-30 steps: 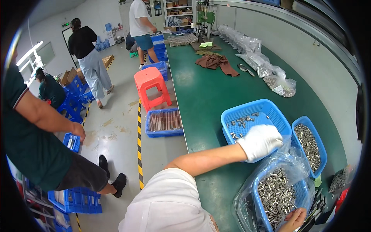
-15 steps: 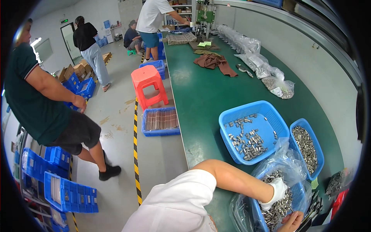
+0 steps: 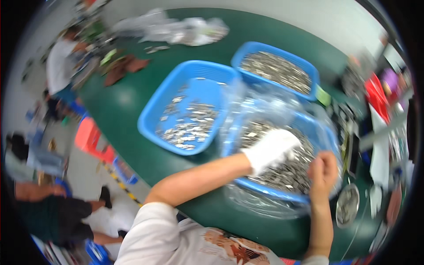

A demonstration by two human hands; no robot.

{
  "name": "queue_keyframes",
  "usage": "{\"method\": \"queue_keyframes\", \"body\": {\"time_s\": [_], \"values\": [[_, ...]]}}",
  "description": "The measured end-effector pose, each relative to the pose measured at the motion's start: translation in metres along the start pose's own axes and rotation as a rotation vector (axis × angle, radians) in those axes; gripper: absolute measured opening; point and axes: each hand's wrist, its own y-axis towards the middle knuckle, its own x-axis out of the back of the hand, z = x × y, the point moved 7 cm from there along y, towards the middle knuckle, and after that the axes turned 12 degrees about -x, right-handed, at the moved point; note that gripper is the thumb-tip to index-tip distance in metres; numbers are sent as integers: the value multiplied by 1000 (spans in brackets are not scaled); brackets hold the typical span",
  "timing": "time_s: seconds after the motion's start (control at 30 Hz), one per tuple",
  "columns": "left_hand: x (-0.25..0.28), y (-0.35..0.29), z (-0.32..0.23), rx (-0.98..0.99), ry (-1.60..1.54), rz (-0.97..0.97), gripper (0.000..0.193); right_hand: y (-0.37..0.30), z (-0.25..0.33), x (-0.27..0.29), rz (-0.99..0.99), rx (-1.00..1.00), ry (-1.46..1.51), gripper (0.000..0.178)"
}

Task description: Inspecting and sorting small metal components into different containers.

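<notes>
My left hand (image 3: pixel 274 151), in a white glove, is over the small metal sleeves (image 3: pixel 287 176) piled in a blue basket (image 3: pixel 265 184). Motion blurs its fingers, so their grip does not show. A clear plastic bag (image 3: pixel 274 106) lines this basket and spills over its rim. My bare right hand (image 3: pixel 323 171) is at the basket's right side, its fingers curled together; whatever they hold is too blurred to name. To the left, a larger blue basket (image 3: pixel 148 110) has scattered metal sleeves on its bottom. Behind, another blue basket (image 3: pixel 314 73) is full of them.
A metal dish (image 3: pixel 347 205) of small parts lies at the right, near dark tools (image 3: pixel 349 119) and a red item (image 3: pixel 377 97). Filled plastic bags (image 3: pixel 185 31) and brown cloths (image 3: pixel 126 68) lie farther back. A red stool (image 3: pixel 92 140) and several people are left of the green table (image 3: pixel 119 119).
My view has swung to the right, so the baskets appear farther left and my right forearm now shows. Both hands remain at the bag-lined basket.
</notes>
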Motion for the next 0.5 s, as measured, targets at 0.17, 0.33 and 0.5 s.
{"method": "queue_keyframes", "body": {"time_s": [0.17, 0.33, 0.5], "values": [[-12, 4, 1, 111, -320, -59, 23, -1, 4, 14, -84, -47, -29, 7], [-15, -5, 4, 146, -406, -31, 21, -6, 7, 8, -33, -35, -17, 9], [-18, -13, -1, 134, -386, 22, 20, -10, 11, -1, 6, 37, -19, 11]]}}
